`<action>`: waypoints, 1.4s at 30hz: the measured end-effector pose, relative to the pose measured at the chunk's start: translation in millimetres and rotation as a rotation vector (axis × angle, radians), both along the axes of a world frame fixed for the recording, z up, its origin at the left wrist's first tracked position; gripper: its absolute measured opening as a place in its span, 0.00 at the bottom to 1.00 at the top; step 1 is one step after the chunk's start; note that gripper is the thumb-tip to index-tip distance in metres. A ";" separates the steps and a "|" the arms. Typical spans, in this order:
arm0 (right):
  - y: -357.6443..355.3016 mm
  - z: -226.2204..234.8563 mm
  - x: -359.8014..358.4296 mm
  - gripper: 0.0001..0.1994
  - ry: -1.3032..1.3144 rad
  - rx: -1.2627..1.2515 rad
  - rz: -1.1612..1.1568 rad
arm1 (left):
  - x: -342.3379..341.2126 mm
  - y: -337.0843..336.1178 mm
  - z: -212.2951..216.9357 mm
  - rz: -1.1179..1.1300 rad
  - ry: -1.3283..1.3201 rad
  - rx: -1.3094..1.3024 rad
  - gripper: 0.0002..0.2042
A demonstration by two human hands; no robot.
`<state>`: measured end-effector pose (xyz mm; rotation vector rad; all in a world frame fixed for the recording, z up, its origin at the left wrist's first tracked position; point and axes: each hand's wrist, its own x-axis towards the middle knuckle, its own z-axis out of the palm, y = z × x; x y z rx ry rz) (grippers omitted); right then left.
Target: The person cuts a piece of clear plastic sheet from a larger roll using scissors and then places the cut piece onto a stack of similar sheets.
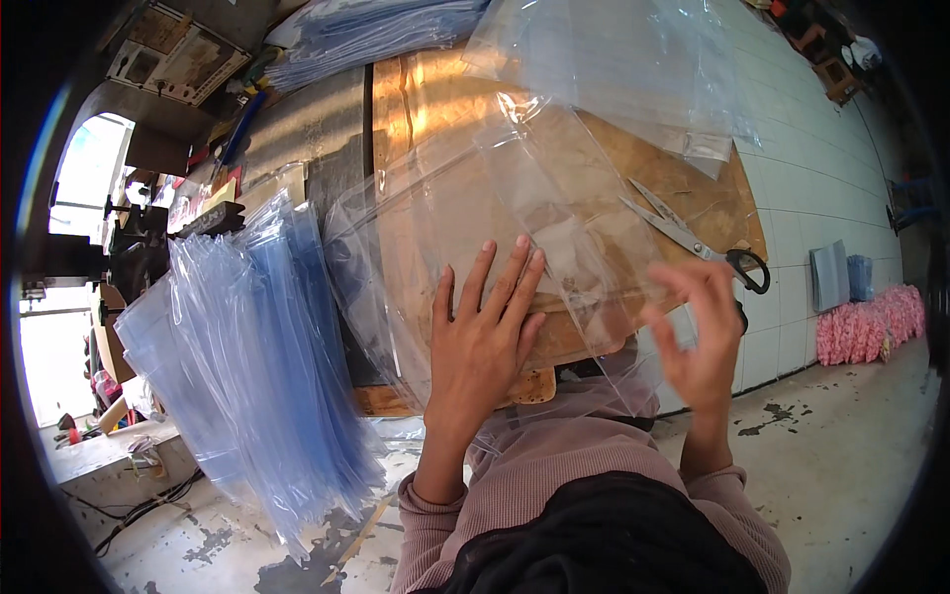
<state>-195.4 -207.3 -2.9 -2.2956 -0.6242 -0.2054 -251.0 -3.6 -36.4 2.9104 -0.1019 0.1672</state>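
My left hand (485, 332) lies flat, fingers spread, on a transparent plastic sheet (450, 213) on the brown tabletop. The sheet is creased and hangs over the near edge toward my lap. To its right, my right hand (698, 327) is raised near the sheet's right edge. Its thumb stands apart from the curled fingers, and nothing shows between them. Just beyond that hand lies a pair of scissors (683, 230), blades apart and pointing away to the left. One black handle sticks out past the table edge, and the other is partly hidden by my right hand.
A thick stack of bluish plastic sleeves (267, 346) droops over the table's left side. More plastic sleeves (366, 45) lie at the far end, and large transparent sheets (614, 69) at the far right. Pink bundles (871, 325) sit on the floor by the tiled wall (792, 198).
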 end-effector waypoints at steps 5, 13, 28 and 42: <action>-2.5 -6.4 22.4 0.10 0.224 -0.012 -0.143 | -0.4 0.2 -2.6 0.004 -0.015 -0.008 0.25; 0.9 -8.4 26.6 0.05 0.227 0.118 -0.109 | -1.7 1.9 -9.0 0.004 -0.047 0.016 0.27; -6.6 -2.2 62.4 0.15 0.745 0.315 0.127 | -1.0 2.5 -7.7 -0.006 -0.053 -0.029 0.24; -52.4 10.4 8.5 0.13 0.887 0.125 0.083 | -3.2 5.8 -7.9 -0.031 -0.035 0.009 0.24</action>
